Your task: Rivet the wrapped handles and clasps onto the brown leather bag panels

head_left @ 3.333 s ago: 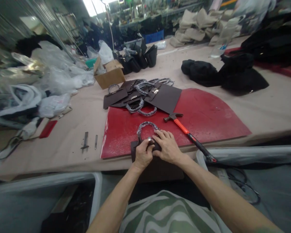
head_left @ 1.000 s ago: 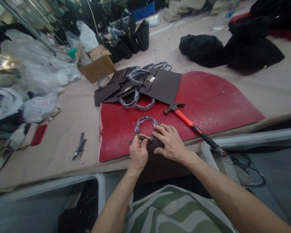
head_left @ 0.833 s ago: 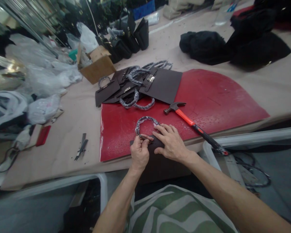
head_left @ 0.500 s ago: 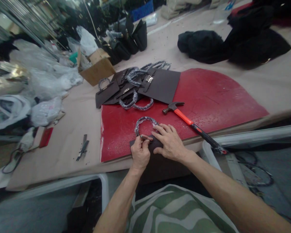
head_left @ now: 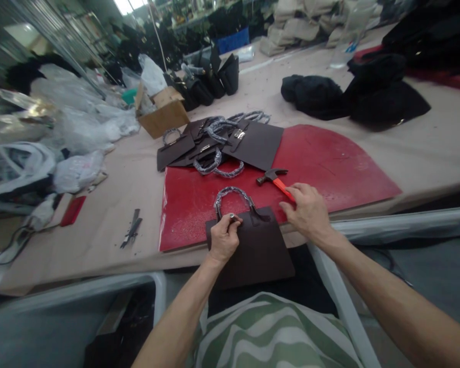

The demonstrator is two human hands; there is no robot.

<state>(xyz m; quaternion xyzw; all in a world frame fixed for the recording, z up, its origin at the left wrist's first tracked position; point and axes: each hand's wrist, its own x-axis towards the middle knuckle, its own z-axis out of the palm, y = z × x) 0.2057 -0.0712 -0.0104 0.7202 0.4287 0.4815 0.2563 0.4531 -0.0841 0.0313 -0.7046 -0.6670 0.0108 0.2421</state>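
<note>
Right hand (head_left: 307, 210) has moved from the brown panel (head_left: 257, 250) to the hammer (head_left: 278, 183), which lies diagonally on the red board (head_left: 329, 158), head far left, handle near right. Palm down, fingers over handle; closure undetermined. Left hand (head_left: 224, 238) pinches a metal tool (head_left: 233, 217) at the panel.

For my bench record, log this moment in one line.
left grip: holding small metal tool at brown panel | right grip: at hammer handle | brown panel: overhanging red mat
</note>
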